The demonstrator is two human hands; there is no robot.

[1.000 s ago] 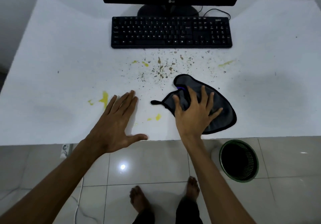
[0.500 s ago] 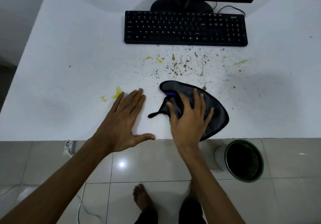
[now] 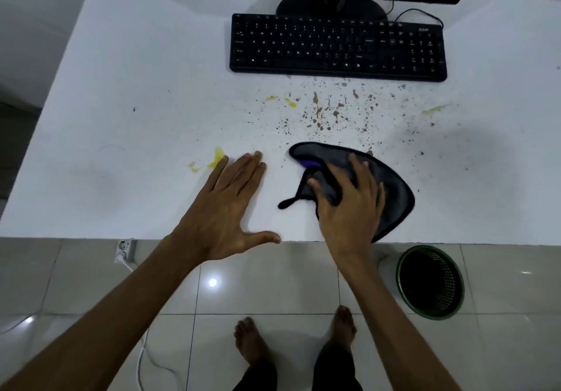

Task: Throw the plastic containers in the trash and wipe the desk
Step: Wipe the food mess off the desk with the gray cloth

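Two bare hands of mine on the smooth white desk, one flat, one pressing a cloth.

My left hand lies palm-down near the front edge, fingers straight and together, thumb splayed out along the rim, holding nothing; its fingertips sit just beside a wet-looking yellow smear. My right hand presses spread fingers onto the grey cloth, a soft, rumpled, roughly teardrop-shaped piece with a black stitched border, a thin black loop trailing left and a purple tag showing. Gritty brown specks and more yellow dabs scatter between the cloth and the matte black keyboard. Below the desk edge, on glossy tiles, stands a round green mesh bin; its dark inside hides any contents.
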